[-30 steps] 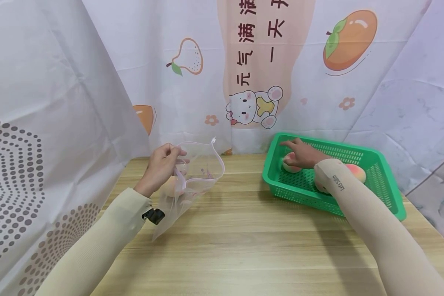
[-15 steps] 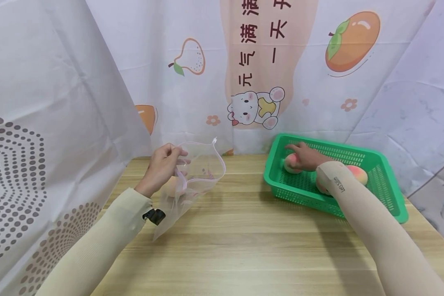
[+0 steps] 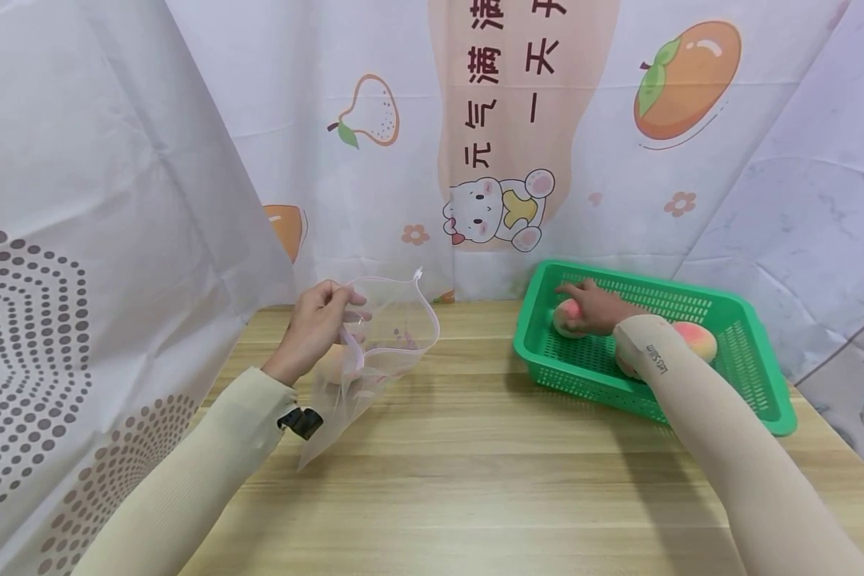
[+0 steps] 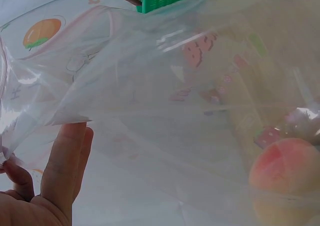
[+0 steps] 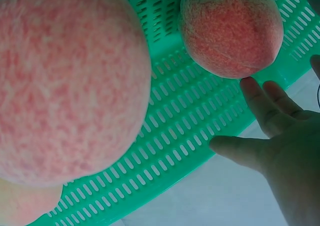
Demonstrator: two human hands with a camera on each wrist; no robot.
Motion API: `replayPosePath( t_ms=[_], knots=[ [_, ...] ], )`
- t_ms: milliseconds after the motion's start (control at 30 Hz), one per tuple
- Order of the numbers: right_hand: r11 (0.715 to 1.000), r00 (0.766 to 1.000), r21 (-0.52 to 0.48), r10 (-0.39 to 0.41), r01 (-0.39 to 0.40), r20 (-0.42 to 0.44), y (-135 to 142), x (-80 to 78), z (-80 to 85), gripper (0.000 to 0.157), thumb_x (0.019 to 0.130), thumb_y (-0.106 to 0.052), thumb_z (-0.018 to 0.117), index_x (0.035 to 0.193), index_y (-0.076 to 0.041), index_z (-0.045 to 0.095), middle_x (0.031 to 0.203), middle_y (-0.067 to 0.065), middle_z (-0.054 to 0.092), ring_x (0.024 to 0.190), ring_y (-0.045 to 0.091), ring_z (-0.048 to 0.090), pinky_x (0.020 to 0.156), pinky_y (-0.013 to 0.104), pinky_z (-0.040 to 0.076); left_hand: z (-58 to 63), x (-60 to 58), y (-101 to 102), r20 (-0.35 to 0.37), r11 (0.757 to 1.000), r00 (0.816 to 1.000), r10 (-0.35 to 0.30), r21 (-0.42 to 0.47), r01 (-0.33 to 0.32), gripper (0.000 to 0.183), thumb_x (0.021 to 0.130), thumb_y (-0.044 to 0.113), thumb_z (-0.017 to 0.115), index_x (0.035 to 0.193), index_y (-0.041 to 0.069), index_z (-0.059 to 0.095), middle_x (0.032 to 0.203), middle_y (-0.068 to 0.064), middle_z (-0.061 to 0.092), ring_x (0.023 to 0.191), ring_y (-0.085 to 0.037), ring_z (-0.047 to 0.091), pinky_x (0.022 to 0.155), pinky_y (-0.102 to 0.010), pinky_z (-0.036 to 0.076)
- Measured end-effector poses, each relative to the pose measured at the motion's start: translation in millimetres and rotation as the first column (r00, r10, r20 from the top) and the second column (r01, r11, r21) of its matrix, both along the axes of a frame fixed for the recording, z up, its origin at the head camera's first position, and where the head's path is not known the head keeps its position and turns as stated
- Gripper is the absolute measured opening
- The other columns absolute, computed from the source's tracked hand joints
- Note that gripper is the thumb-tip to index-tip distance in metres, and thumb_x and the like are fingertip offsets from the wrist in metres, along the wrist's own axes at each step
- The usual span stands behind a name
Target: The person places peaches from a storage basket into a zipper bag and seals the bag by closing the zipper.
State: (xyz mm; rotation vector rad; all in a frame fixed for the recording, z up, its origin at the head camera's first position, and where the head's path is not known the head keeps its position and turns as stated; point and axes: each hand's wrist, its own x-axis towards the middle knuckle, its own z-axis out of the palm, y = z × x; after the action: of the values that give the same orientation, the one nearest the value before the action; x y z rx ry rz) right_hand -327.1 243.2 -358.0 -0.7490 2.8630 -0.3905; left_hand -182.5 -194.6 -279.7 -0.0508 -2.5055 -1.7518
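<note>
My left hand [image 3: 320,324] pinches the rim of a clear zip bag [image 3: 396,320], held with its mouth wide apart at the left. A pink-and-cream peach [image 4: 282,181] lies low inside the bag. At the right, my right hand [image 3: 598,306] reaches into a green basket [image 3: 770,384], over a peach [image 3: 567,318] in its left end. In the right wrist view the fingers are spread, and a fingertip lies right at the edge of that peach [image 5: 232,31]. A second peach [image 3: 698,342] sits farther right; another peach [image 3: 622,364] is partly hidden under my wrist.
A light wooden table [image 3: 461,480] carries the basket and bag. Behind it hangs a white curtain [image 3: 374,200] printed with fruit, and patterned cloth [image 3: 101,240] runs along the left. A black strap [image 3: 301,422] is on my left wrist.
The fingers of my right hand have drawn slightly down and in closer around the left peach. My left hand and the bag have stayed nearly still.
</note>
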Motion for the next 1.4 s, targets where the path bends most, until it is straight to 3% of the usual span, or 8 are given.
replayPosePath(
  t_ms=[300, 533, 933, 1400],
  knots=[
    [1.0, 1.0, -0.008, 0.017, -0.017, 0.005, 1.8, -1.6, -3.0, 0.062, 0.094, -0.017, 0.066, 0.149, -0.006, 0.038, 0.138, 0.038, 0.035, 0.102, 0.046, 0.057, 0.084, 0.066, 0.048, -1.2, 2.0, -1.3, 0.0, 1.0, 1.0, -0.005, 0.014, 0.005, 0.035, 0.108, 0.029, 0.037, 0.089, 0.0, 0.045, 0.129, -0.023, 0.058, 0.106, -0.032, 0.069, 0.071, -0.037, 0.062],
    [1.0, 1.0, -0.01, 0.024, -0.024, 0.006, 5.6, -2.6, -6.0, 0.063, 0.093, -0.018, 0.069, 0.147, -0.003, 0.039, 0.132, 0.038, 0.038, 0.106, 0.05, 0.056, 0.087, 0.07, 0.045, -0.5, 2.6, -1.2, 0.0, 1.0, 1.0, 0.001, 0.007, -0.001, 0.035, 0.108, 0.03, 0.038, 0.091, 0.0, 0.046, 0.128, -0.021, 0.059, 0.108, -0.032, 0.068, 0.069, -0.034, 0.061],
    [0.999, 0.999, 0.037, -0.02, 0.018, 0.04, 2.4, -3.1, -4.9, 0.065, 0.092, -0.018, 0.066, 0.148, -0.002, 0.037, 0.126, 0.037, 0.041, 0.09, 0.037, 0.056, 0.072, 0.054, 0.051, -0.1, 2.0, -1.0, 0.005, 1.0, 1.0, 0.001, 0.0, -0.001, 0.035, 0.108, 0.029, 0.037, 0.093, -0.001, 0.046, 0.128, -0.022, 0.059, 0.108, -0.031, 0.068, 0.07, -0.034, 0.061],
    [0.992, 0.992, 0.106, -0.076, 0.066, 0.096, -1.1, -4.6, -7.9, 0.059, 0.097, -0.019, 0.062, 0.15, -0.011, 0.038, 0.125, 0.033, 0.041, 0.091, 0.04, 0.056, 0.078, 0.061, 0.052, -1.4, 1.8, -2.9, 0.017, 1.0, 1.0, 0.003, -0.001, -0.003, 0.033, 0.107, 0.027, 0.037, 0.093, 0.0, 0.047, 0.128, -0.019, 0.06, 0.107, -0.03, 0.069, 0.07, -0.035, 0.061]
  ],
)
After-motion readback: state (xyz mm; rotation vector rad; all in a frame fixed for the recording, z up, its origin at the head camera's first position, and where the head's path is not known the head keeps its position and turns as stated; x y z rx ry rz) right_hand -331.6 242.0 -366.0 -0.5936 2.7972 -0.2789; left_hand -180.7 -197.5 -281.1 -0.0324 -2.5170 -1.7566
